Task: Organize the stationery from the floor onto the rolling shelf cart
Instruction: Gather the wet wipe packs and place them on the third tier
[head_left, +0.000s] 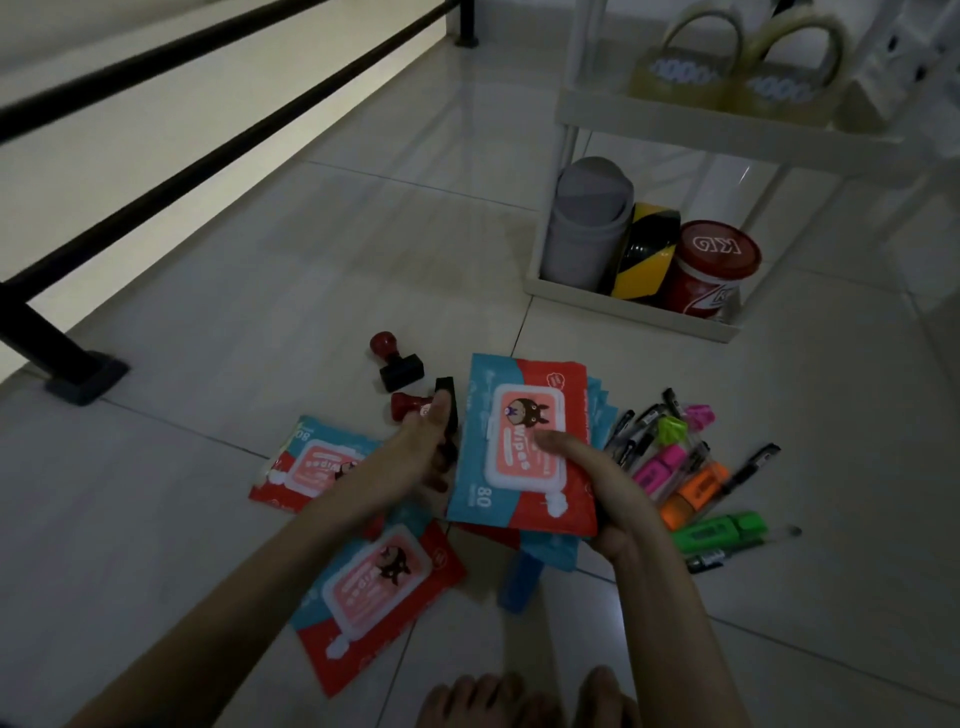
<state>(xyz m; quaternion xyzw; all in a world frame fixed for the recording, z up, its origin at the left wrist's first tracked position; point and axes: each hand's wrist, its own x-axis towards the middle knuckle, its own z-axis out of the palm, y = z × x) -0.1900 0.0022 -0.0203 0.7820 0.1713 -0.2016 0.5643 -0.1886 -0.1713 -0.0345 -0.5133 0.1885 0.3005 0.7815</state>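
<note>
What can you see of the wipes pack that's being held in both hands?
The held wipes pack is a flat, soft plastic pouch, blue toward the top and red below, with a white-rimmed pink flip lid showing a dark cartoon figure, the word "Wipes" and "80" printed near its lower edge. The lid looks closed. It faces up, slightly tilted, above more packs and the floor. The right hand grips its right edge, thumb on the lid; the left hand holds its left edge.
</note>
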